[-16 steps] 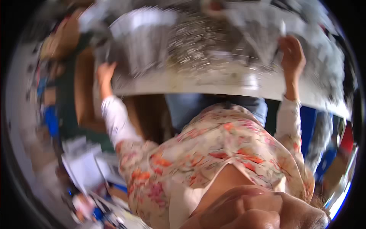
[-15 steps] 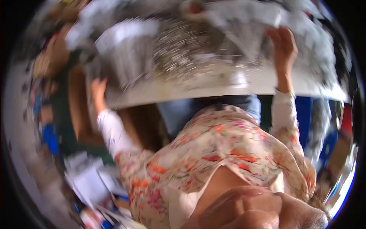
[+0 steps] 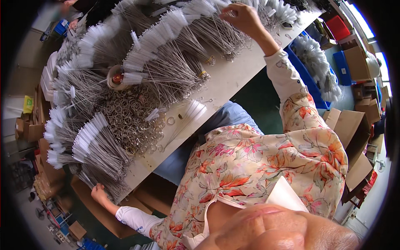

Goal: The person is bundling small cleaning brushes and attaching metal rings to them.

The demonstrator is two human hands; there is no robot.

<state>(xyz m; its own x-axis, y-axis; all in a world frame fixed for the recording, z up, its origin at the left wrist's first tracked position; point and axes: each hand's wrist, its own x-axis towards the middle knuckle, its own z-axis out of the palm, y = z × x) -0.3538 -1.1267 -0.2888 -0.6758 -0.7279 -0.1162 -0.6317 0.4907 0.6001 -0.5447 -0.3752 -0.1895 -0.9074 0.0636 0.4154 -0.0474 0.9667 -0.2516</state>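
Long wire brushes with white bristle heads lie in thick bundles across the table (image 3: 139, 166). My left hand (image 3: 101, 194) is at the table's near left corner, beside a brush bundle (image 3: 98, 146). Its fingers are curled closed; what they hold, if anything, is hidden. My right hand (image 3: 243, 18) reaches over the far brush bundles (image 3: 212, 31), with bent fingers apart and nothing visible in them. Between the bundles lies a heap of metal rings (image 3: 129, 112). A few loose brushes (image 3: 195, 110) rest near the front edge.
A round container (image 3: 116, 78) with something red inside stands among the brushes. Right of the table, a blue bin (image 3: 316, 98) holds more brushes, near open cardboard boxes (image 3: 350, 129). Another cardboard box (image 3: 118, 221) is below the left corner. Part of another person (image 3: 74, 23) shows at far left.
The view has turned, so the table now slants up to the right, and the blur has cleared. My right hand is now over the far bundles; my left stays near the left corner.
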